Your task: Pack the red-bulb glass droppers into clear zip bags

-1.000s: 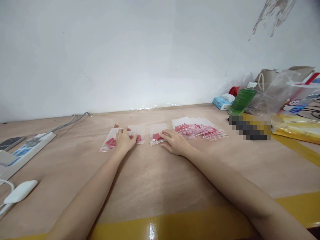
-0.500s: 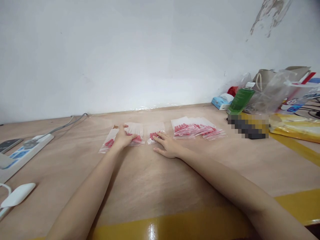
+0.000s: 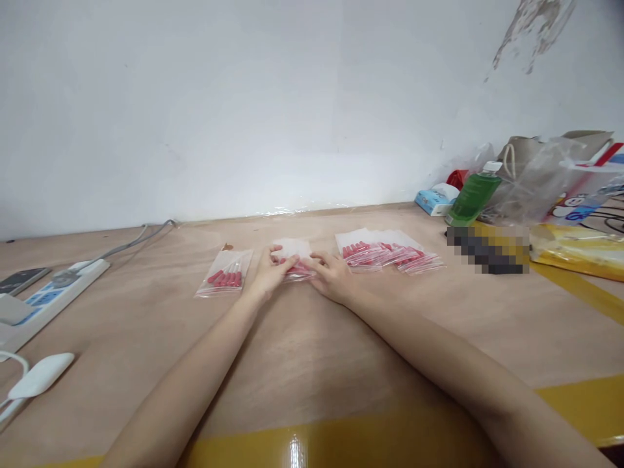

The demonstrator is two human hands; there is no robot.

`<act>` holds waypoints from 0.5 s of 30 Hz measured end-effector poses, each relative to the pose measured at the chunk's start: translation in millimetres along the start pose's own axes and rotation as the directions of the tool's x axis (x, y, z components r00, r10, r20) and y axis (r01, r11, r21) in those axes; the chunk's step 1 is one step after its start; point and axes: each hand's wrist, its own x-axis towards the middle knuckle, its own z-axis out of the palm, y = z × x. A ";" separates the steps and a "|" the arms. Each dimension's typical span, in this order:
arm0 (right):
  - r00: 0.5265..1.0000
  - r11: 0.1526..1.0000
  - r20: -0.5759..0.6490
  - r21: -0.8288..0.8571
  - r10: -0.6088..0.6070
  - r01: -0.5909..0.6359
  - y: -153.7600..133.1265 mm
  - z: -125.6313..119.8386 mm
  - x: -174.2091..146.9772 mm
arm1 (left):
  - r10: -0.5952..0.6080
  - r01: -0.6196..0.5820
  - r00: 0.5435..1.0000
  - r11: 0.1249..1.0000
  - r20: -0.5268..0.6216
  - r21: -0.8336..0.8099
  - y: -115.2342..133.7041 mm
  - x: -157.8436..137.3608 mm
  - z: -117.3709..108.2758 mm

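Note:
My left hand [image 3: 269, 272] is closed on the left side of a small clear zip bag [image 3: 294, 247] with red pieces in it, its thumb lying across the front. At that bag's right edge, the curled fingers of my right hand [image 3: 332, 275] hold it. Part of the middle bag is hidden by my fingers, and I cannot count the layers there. Another zip bag [image 3: 227, 278] of red-ended pieces lies flat to the left. A fanned pile of similar bags [image 3: 383, 250] rests just right of my right hand.
On the left are a power strip [image 3: 58, 292], a phone [image 3: 23, 281] and a white plug-like piece [image 3: 43, 376]. A tissue pack [image 3: 433, 200], a green bottle [image 3: 474, 195], plastic bags [image 3: 531, 182] and a yellow packet [image 3: 575, 250] stand at the right, before the wall.
My left hand has moved right, bringing a bag over the middle one. My right hand has gone from lying spread on the middle bag to curling at its right edge.

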 end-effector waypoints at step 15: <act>0.990 0.968 0.081 -0.215 -0.117 0.132 38.5 -29.8 -24.1 | 0.350 -0.562 0.795 0.733 0.495 0.384 6.1 -14.1 -3.6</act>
